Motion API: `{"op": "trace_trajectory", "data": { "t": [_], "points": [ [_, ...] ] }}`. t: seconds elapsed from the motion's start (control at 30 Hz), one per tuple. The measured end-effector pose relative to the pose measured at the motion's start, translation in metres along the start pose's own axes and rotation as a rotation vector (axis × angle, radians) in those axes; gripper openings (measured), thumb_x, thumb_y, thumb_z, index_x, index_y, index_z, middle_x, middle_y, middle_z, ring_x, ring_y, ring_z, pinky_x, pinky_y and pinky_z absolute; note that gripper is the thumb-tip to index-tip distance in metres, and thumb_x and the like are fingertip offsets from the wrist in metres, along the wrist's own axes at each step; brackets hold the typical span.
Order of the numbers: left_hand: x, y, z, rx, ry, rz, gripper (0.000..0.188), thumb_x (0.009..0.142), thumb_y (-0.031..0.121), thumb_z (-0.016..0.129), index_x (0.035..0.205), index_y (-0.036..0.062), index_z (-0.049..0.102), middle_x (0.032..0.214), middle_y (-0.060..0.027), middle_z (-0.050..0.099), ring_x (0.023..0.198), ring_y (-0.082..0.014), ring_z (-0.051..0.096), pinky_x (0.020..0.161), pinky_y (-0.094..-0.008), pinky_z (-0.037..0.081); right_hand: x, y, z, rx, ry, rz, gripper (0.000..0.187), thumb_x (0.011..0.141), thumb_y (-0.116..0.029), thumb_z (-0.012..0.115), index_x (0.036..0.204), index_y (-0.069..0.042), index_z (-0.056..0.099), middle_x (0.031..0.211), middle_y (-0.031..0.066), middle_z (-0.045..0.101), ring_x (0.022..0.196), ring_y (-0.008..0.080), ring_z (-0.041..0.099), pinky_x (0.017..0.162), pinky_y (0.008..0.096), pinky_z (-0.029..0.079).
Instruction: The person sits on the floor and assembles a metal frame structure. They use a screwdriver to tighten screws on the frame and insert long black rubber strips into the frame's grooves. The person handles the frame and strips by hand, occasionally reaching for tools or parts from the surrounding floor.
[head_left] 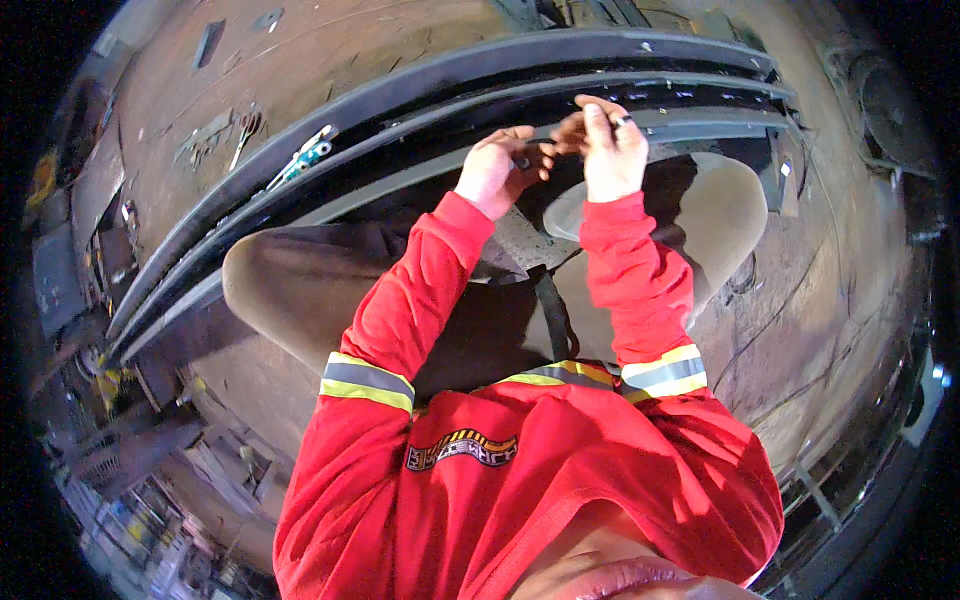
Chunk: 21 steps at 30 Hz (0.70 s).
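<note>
My left hand [500,170] is closed, its fingers curled round a small dark round piece [521,162] that is too small to name. Close beside it, my right hand [612,150] has its fingers bent inward, with the fingertips blurred; whatever they hold cannot be made out. A dark band shows on one of its fingers. Both hands hover over the nearest of several long curved dark metal beams [400,182], which lie side by side across the floor in front of my folded legs.
A tool with a teal part [318,153] rests on the beams at left. Loose hand tools [243,135] lie on the brown floor [330,45] beyond. Metal scraps and clutter [120,440] crowd the left; a dark round object [890,110] stands at far right, near a cable [815,190].
</note>
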<state>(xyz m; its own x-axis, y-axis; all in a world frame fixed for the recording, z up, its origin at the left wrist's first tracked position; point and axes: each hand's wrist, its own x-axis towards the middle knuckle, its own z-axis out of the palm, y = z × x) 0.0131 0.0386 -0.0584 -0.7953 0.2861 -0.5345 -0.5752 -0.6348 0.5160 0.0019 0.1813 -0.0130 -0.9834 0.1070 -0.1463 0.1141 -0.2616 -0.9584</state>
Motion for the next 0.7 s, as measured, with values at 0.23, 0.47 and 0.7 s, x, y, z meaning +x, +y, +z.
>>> {"op": "trace_trajectory", "data": {
  "t": [0.23, 0.47, 0.7],
  "points": [
    [-0.038, 0.02, -0.019, -0.097, 0.001, 0.105, 0.029, 0.088, 0.003, 0.041, 0.113, -0.0065, 0.052, 0.109, -0.0223, 0.061, 0.096, -0.0317, 0.062, 0.088, -0.0421, 0.05, -0.005, 0.019, 0.001, -0.171, -0.2, 0.139, 0.019, 0.084, -0.009, 0.053, 0.09, 0.004, 0.066, 0.068, 0.0037, 0.059, 0.052, 0.0119, 0.052, 0.049, 0.0262, 0.044],
    [-0.05, 0.013, -0.042, -0.185, 0.064, 0.181, 0.039, 0.09, 0.005, 0.036, 0.127, -0.004, 0.046, 0.119, -0.0221, 0.059, 0.105, -0.029, 0.059, 0.094, -0.0365, 0.046, -0.04, 0.029, 0.049, -1.105, -0.397, -0.418, 0.016, 0.076, -0.01, 0.066, 0.091, -0.011, 0.07, 0.082, 0.0114, 0.064, 0.075, 0.0313, 0.063, 0.067, 0.0379, 0.051],
    [-0.066, 0.02, -0.051, -0.09, 0.313, 0.222, 0.03, 0.091, 0.014, 0.041, 0.114, 0.0, 0.053, 0.096, -0.0172, 0.062, 0.082, -0.0255, 0.06, 0.074, -0.0358, 0.051, -0.036, 0.036, 0.061, -0.981, -0.499, -0.312, 0.008, 0.078, -0.012, 0.068, 0.083, -0.006, 0.069, 0.077, 0.0117, 0.065, 0.068, 0.0221, 0.064, 0.062, 0.033, 0.05]
  ]
}}
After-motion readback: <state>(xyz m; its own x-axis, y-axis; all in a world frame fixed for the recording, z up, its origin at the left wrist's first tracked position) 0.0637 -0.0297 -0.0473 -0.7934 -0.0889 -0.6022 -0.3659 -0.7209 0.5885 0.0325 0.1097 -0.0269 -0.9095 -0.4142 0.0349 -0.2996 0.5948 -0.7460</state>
